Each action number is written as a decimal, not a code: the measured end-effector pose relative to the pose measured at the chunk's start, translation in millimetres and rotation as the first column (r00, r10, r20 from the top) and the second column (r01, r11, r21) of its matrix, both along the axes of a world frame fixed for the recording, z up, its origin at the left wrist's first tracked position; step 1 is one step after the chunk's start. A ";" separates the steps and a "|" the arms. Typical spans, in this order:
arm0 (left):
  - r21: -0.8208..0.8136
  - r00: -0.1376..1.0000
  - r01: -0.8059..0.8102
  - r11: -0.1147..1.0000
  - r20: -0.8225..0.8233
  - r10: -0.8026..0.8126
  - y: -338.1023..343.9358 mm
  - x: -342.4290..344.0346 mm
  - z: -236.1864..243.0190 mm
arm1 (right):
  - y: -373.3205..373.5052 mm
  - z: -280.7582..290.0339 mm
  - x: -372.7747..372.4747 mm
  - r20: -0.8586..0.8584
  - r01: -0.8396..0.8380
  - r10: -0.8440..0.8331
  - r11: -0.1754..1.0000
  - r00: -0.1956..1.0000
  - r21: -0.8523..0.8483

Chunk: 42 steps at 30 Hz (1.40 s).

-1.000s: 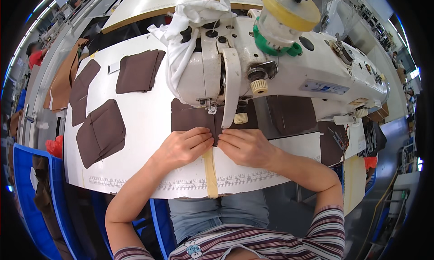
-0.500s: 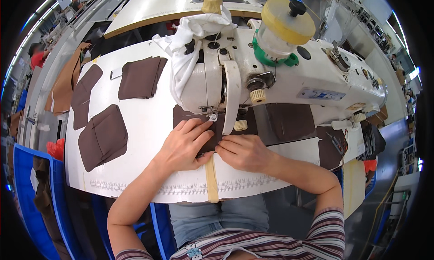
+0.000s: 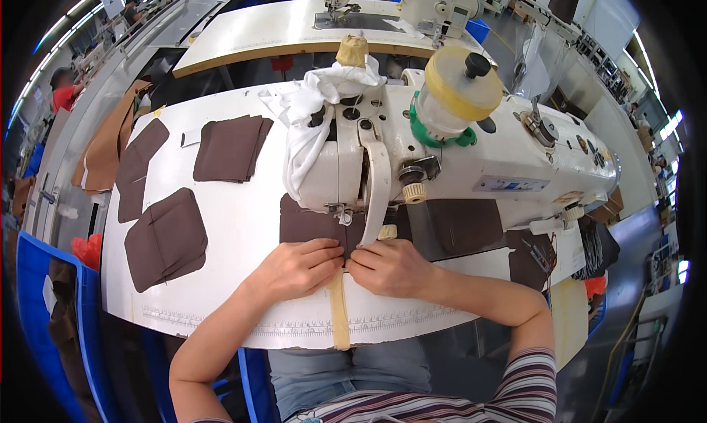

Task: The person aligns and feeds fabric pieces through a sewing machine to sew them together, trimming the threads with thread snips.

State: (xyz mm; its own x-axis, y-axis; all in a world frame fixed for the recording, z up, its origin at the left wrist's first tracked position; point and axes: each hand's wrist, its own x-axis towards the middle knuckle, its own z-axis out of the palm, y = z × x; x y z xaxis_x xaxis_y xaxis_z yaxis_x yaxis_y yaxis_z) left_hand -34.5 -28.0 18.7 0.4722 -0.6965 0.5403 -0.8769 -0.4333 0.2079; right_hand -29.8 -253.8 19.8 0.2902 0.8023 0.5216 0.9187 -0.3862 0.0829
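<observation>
A brown fabric piece [image 3: 313, 218] lies beneath the needle area of a white sewing machine [image 3: 456, 158], with a seam line running toward me. At its near edge, my left hand [image 3: 305, 267] is closed, fingertips pinching the cloth just left of the seam. My right hand [image 3: 392, 268] is closed as well, gripping the same edge just right of it, thumb and fingers together. The two hands nearly touch. A white curved lever [image 3: 377, 191] comes down close to the right fingers. The presser foot [image 3: 345, 217] sits over the cloth beyond my hands.
Brown fabric stacks [image 3: 230, 149] and joined pieces [image 3: 166, 239] lie to the left; another brown piece [image 3: 465, 224] is right of the needle. White cloth [image 3: 309, 128] drapes over the machine head. Yellow tape [image 3: 340, 312] crosses the ruler strip. A blue bin [image 3: 88, 335] stands at left.
My left hand has drawn back from the presser foot to the cloth's near edge, beside my right hand. The view has tilted up, showing more of the table and machine behind.
</observation>
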 end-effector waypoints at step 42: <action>0.051 0.989 -0.145 0.988 -0.007 0.146 13.3 45.0 -13.4 | -61.7 149.4 -84.6 0.205 -0.310 0.306 0.951 0.930 -0.009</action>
State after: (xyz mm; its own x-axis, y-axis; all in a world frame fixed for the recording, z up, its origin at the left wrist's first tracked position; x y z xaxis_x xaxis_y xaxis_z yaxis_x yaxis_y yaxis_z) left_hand 10.5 -14.7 5.3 0.5760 -0.6462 0.5005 -0.8017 -0.5663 0.1914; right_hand -114.4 -315.5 169.2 -0.0821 0.8227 0.5625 0.9578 -0.0909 0.2727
